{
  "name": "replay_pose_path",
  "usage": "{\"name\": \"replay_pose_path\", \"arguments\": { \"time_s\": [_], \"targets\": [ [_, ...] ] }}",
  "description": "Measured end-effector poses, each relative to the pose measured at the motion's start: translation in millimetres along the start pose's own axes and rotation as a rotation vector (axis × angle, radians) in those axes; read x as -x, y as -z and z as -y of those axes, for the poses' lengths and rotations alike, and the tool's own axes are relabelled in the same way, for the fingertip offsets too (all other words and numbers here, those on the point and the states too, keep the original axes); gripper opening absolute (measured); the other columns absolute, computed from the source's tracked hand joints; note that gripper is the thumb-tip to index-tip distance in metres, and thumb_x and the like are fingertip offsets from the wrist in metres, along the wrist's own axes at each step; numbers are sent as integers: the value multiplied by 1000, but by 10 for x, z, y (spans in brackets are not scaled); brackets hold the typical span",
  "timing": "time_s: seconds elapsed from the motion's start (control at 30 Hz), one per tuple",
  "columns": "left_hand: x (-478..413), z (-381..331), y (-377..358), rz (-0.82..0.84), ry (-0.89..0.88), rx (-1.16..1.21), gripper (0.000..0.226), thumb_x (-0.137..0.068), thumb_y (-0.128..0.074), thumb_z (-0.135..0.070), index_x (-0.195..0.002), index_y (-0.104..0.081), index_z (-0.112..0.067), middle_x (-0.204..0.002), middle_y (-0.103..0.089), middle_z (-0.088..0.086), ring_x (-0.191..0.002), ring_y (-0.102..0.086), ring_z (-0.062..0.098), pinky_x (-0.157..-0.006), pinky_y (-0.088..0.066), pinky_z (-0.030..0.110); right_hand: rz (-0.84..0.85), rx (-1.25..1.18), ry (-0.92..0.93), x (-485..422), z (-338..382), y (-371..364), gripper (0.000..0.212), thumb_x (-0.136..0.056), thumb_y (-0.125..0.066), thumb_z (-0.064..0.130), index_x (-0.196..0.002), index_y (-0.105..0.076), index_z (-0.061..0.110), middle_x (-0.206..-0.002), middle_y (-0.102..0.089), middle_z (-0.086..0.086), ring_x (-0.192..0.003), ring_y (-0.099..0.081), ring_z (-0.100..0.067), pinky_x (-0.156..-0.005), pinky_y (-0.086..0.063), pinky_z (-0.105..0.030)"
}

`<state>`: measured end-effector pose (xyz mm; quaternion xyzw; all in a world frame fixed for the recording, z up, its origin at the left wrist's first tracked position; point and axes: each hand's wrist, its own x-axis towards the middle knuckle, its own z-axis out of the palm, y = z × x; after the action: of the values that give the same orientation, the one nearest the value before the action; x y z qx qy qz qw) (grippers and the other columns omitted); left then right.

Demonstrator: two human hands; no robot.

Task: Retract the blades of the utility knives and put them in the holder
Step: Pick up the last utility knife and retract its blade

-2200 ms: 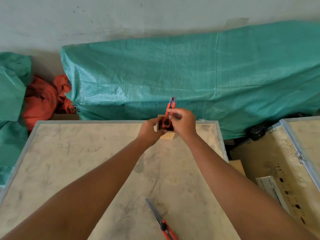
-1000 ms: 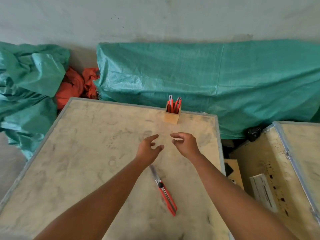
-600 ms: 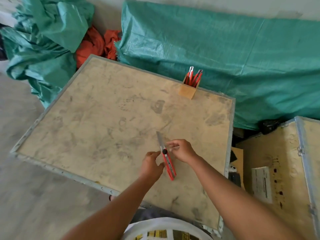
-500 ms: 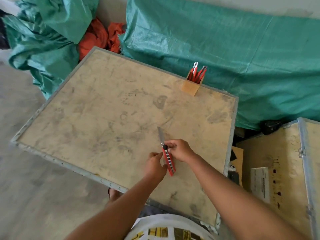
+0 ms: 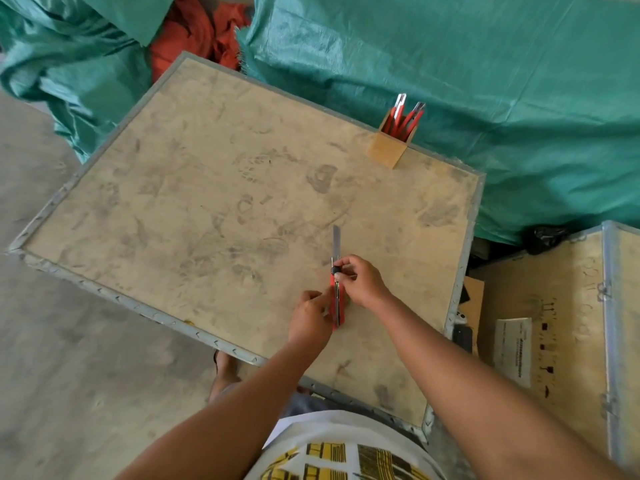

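Nearest the camera: white T-shirt with yellow print (image 5: 343, 452), bare forearms reaching forward over a metal-edged plywood crate lid (image 5: 194, 209). Left hand (image 5: 310, 320) pinching the rear of a red utility knife (image 5: 337, 303), fingers closed on the handle's left side. Right hand (image 5: 362, 280) gripping the same knife further forward, thumb and forefinger at the black slider knob (image 5: 334, 270). Knife at the near right part of the lid, at or just above the board; contact not discernible. Blade (image 5: 336, 244) extended, pointing away from the body. Second crate (image 5: 554, 327) to the right, printed label (image 5: 513, 351) on top. At the far right edge of the lid: wooden holder (image 5: 388, 150), upright, two red utility knives (image 5: 403, 119) inside, well apart from the hands. Beyond: green tarpaulin (image 5: 485, 81), orange cloth (image 5: 197, 36) at the back left.
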<state>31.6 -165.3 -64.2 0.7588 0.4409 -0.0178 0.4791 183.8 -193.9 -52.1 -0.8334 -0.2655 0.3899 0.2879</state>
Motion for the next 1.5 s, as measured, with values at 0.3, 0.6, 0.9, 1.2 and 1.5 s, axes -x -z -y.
{"name": "replay_pose_path", "arguments": {
  "time_s": [0.3,0.6,0.9,1.2,1.5],
  "targets": [
    [-7,-207,697,241,105,580,60,-87,-60,10,-136,-57,-26,-110,-71,15,-87,-70,24,-75,-63,39,-71,-318,39,211,364,259,19,-93,-70,14,-101,-68,31,-102,-77,-1,-89,-74,-14,-61,-51,-21],
    [78,-302,1537,423,33,724,46,-83,-69,10,-121,-67,-16,-97,-77,3,-87,-75,20,-74,-64,39,-102,-464,145,390,836,351,23,-89,-76,8,-105,-75,24,-94,-79,0,-77,-73,-7,-60,-55,-23],
    [-65,-290,2176,429,-70,771,44,-85,-65,10,-120,-68,-17,-96,-77,2,-85,-73,20,-72,-63,37,-40,-213,328,538,1394,171,24,-85,-80,11,-108,-80,18,-106,-78,2,-93,-73,-12,-81,-55,-18],
    [-288,-270,2558,524,-105,808,41,-78,-72,-5,-113,-74,-25,-101,-76,8,-96,-73,24,-75,-62,37,15,-73,272,525,1858,166,23,-81,-85,19,-103,-82,24,-124,-62,9,-105,-63,-3,-73,-46,-11],
    [-376,-415,2669,662,-151,733,47,-85,-66,7,-127,-65,-14,-117,-72,15,-103,-71,28,-79,-61,38,-110,-117,277,719,1840,158,22,-82,-83,24,-101,-79,35,-111,-65,10,-82,-59,0,-69,-50,-14]
  ]
}}
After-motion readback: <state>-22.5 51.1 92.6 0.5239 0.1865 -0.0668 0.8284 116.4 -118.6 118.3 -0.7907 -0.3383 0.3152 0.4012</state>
